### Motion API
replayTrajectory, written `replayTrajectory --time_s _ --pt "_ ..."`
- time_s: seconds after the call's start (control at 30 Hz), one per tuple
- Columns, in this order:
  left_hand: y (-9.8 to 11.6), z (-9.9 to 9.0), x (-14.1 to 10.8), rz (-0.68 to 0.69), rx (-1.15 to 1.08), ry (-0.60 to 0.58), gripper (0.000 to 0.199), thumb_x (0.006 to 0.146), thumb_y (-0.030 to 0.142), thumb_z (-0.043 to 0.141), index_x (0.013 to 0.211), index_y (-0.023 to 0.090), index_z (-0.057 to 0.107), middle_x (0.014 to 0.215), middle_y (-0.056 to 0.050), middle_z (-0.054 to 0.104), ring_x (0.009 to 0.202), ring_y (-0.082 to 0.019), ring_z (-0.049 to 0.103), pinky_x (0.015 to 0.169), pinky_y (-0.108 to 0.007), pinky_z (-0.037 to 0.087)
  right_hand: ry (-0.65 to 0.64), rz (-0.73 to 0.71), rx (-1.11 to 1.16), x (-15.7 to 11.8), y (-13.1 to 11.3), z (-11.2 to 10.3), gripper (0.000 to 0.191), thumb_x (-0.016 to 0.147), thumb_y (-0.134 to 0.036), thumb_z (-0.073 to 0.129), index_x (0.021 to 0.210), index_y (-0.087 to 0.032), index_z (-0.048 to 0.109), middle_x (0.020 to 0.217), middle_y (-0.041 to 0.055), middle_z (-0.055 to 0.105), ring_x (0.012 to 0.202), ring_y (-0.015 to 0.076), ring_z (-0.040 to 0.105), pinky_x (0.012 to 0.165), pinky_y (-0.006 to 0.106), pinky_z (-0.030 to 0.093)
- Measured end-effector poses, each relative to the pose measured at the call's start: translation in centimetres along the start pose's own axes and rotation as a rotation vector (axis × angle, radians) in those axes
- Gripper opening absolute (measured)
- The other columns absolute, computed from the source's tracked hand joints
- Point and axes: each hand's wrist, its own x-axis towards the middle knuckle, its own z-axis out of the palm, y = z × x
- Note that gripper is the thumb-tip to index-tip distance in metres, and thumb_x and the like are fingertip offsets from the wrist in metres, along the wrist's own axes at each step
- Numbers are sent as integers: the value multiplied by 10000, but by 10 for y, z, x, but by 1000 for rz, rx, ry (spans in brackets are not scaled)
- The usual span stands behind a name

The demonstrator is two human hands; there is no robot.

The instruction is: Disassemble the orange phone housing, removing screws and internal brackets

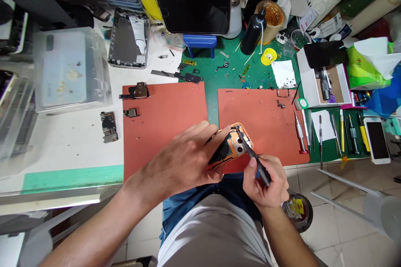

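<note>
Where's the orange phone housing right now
Just below and right of centre in the head view, the orange phone housing is in the left hand, partly over the right red mat, under the dark tool in the right hand.

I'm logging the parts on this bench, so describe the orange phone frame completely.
The orange phone frame is a shallow, round-cornered shell, its inside facing the camera. A dark area, black strips and two dark round openings in a pale surround show within. It is held slanted by the near edge of the right-hand red mat. The left hand grips it, hiding part; the tip of a dark-handled tool in the right hand is at its far end.
</note>
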Motion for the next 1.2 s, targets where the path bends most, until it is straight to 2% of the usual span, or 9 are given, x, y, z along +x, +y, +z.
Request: replayTrajectory --time_s 0.1,0.2,0.4,0.7,0.83,0.93,1.07,1.13,1.2 --pt "1 -1 1 -8 -11 -12 765 899 242 696 1605 230 402 1142 -103 600 910 -266 570 733 -384 499 -15 -20 -8 -1 0 -1 181 991 -140 690 1163 -153 637 757 25 688 593 155 664 556 283 563" --pt "1 -1 2 -14 -7 -18 729 911 250 674 1595 228 421 1112 -98 590 869 -255 547 711 -383 480 -21 2 -14 -3 2 -2 237 986 -212 707 1206 -166 634 797 47 704 625 182 695 558 308 586" --pt "1 -2 3 -8 7 -33 682 924 282 670 1567 217 453 1057 -86 572 871 -267 544 696 -390 470 -38 15 -25 -9 3 -2 296 971 -218 734 1247 -224 625 789 26 710 590 179 691 511 308 591" --pt "2 -3 4 -11 5 -29 724 887 236 681 1570 221 438 1072 -89 583 862 -263 542 704 -392 491 -38 15 -4 -7 3 0 380 935 -171 762 1280 -209 607 849 48 734 665 198 729 554 332 623" --pt "1 -3 2 -8 15 -25 740 913 252 687 1596 231 405 1142 -107 594 901 -273 558 746 -406 514 -51 33 28 -8 5 -1 429 902 -121 790 1281 -205 607 860 44 733 668 197 731 559 322 621" --pt "0 -1 1 -10 16 -32 740 935 296 683 1609 222 385 1179 -120 601 949 -288 572 763 -412 523 -42 119 79 -9 4 -4 435 895 -111 796 1275 -225 619 877 35 730 687 203 740 562 333 632" --pt "-1 4 -1 -12 20 -15 760 934 301 676 1615 179 360 1187 -132 603 1002 -313 578 812 -442 535 99 225 115 -4 1 -12 365 897 -103 794 1215 -219 655 913 41 721 739 224 760 590 369 655" --pt "0 6 -3 -18 26 2 769 938 303 678 1620 173 346 1194 -133 607 1011 -317 572 834 -451 533 146 369 203 4 2 -16 328 914 -113 785 1199 -214 657 938 42 728 725 209 764 616 367 667" --pt "1 10 -5 -29 45 21 790 934 293 684 1631 183 331 1214 -134 620 1013 -318 565 841 -451 527 159 587 362 15 6 -19 278 963 -154 745 1208 -221 632 981 42 732 694 190 765 626 364 669"
